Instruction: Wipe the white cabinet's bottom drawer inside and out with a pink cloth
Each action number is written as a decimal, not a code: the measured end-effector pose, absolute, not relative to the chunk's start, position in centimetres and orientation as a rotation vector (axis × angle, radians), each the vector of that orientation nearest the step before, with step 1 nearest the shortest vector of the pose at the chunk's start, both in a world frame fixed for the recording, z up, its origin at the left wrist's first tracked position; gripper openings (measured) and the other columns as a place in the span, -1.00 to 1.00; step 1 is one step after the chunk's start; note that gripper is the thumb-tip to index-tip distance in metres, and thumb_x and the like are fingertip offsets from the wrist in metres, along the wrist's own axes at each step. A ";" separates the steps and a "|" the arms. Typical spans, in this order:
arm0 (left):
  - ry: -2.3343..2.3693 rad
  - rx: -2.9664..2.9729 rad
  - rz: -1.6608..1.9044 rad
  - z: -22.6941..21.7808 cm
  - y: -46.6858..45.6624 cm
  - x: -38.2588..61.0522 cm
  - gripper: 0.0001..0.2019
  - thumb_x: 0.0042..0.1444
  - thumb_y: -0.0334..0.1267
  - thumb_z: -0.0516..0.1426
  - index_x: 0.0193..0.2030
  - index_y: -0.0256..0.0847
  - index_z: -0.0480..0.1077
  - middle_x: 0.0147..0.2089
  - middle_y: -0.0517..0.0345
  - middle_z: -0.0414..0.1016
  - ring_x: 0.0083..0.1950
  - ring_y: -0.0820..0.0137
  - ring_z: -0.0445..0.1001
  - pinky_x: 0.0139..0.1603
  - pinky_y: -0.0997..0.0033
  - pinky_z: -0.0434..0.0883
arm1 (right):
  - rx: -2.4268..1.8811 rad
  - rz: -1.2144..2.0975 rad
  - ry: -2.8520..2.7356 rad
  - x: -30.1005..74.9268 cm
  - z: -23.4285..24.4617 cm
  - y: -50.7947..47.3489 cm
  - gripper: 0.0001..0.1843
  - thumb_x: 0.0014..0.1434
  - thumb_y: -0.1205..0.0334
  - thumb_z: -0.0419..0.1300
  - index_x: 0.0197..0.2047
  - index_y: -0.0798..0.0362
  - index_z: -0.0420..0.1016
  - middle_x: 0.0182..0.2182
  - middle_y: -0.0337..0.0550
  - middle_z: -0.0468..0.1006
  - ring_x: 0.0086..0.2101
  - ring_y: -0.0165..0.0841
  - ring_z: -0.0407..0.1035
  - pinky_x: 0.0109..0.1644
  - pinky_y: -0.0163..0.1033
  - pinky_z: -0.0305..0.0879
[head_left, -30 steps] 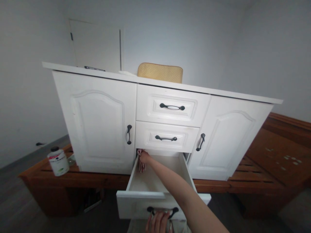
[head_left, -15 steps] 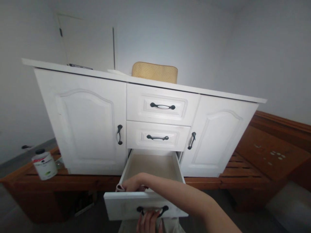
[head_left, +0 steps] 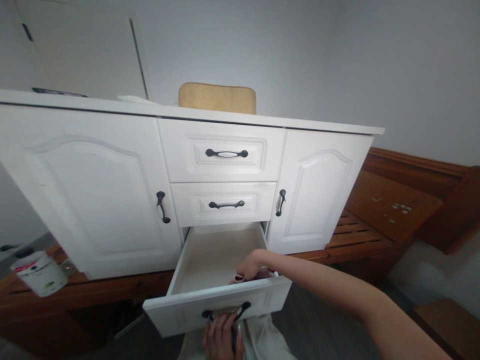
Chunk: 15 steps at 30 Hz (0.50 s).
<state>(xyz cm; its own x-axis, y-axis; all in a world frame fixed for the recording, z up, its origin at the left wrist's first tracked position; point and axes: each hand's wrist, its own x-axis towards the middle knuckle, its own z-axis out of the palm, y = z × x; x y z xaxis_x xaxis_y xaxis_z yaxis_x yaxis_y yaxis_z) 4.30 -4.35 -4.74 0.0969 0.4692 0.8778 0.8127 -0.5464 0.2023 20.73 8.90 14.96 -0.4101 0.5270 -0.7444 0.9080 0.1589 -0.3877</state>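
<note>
The bottom drawer [head_left: 210, 255] of a white cabinet [head_left: 90, 180] stands pulled out, its floor bare. My right hand [head_left: 252, 265] reaches into it at the front right corner, pressed against the inside of the drawer front, with a pink cloth [head_left: 264, 274] bunched under the fingers. My left hand [head_left: 221, 337] comes up from below, and its fingers curl over the black drawer handle [head_left: 226, 313] on the drawer front. Pale fabric shows under that hand.
Two shut drawers [head_left: 221, 155] sit above the open one, with shut doors on both sides. The cabinet rests on a brown wooden slatted frame [head_left: 390, 210]. A white bottle [head_left: 37, 274] stands at the left. A tan cushion [head_left: 217, 97] lies on top.
My right hand with the cloth has moved from the drawer's back left corner to the front left, then along the front to the right corner. The view has shifted right and closer.
</note>
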 end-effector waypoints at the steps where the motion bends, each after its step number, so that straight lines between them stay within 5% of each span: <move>1: -1.261 -2.044 -1.439 -4.8 -4.4 4.4 -0.76 0.23 -0.21 0.07 -0.02 -0.13 0.46 -0.15 0.02 0.61 -0.02 0.17 0.49 0.17 0.03 0.29 | 1.330 -1.113 1.931 22.4 15.1 8.4 -0.84 -0.17 0.46 0.28 -0.69 0.11 0.45 -0.78 -0.25 0.37 -0.60 -0.18 0.39 -0.34 0.05 0.42; 5: -1.284 -2.063 -1.470 -4.7 -4.5 4.5 -0.76 0.25 -0.19 0.06 -0.02 -0.13 0.46 -0.13 0.04 0.61 0.00 0.19 0.48 0.19 0.05 0.27 | 1.274 -0.972 1.847 24.8 15.0 7.3 -0.82 -0.03 0.38 0.26 -0.63 0.12 0.51 -0.80 -0.20 0.37 -0.64 -0.11 0.40 -0.38 0.09 0.41; 9: -1.267 -2.078 -1.476 -4.5 -4.6 4.4 -0.75 0.26 -0.22 0.04 -0.01 -0.13 0.46 -0.15 0.04 0.61 -0.02 0.20 0.49 0.19 0.04 0.26 | 1.264 -0.780 2.056 21.2 14.3 8.7 -0.83 -0.08 0.40 0.32 -0.65 0.12 0.51 -0.63 -0.03 0.57 -0.45 -0.08 0.54 -0.27 0.00 0.44; 12: -1.301 -2.098 -1.459 -4.5 -4.8 4.3 -0.74 0.25 -0.21 0.05 0.00 -0.11 0.46 -0.13 0.05 0.62 0.00 0.19 0.50 0.20 0.04 0.26 | 1.299 -0.551 2.386 17.4 13.9 11.6 -0.92 -0.02 0.37 0.33 -0.52 0.14 0.57 -0.28 0.18 0.69 -0.08 0.04 0.53 0.02 0.07 0.39; 15: -1.325 -2.102 -1.443 -4.7 -4.7 4.2 -0.73 0.21 -0.21 0.08 0.01 -0.09 0.47 -0.12 0.05 0.62 0.00 0.18 0.51 0.20 0.03 0.28 | 1.310 -0.351 2.750 14.2 13.6 15.4 -0.79 0.23 0.29 0.14 -0.15 0.12 0.59 0.17 0.17 0.51 0.32 -0.07 0.14 0.35 0.09 0.09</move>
<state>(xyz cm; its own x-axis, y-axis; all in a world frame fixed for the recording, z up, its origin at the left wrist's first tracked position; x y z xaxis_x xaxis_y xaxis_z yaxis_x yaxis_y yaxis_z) 4.21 -4.74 -4.71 0.0867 0.5296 0.8438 0.7959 -0.5462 0.2610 14.19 15.44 13.57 -0.6327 0.7566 -0.1648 0.7738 0.6094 -0.1728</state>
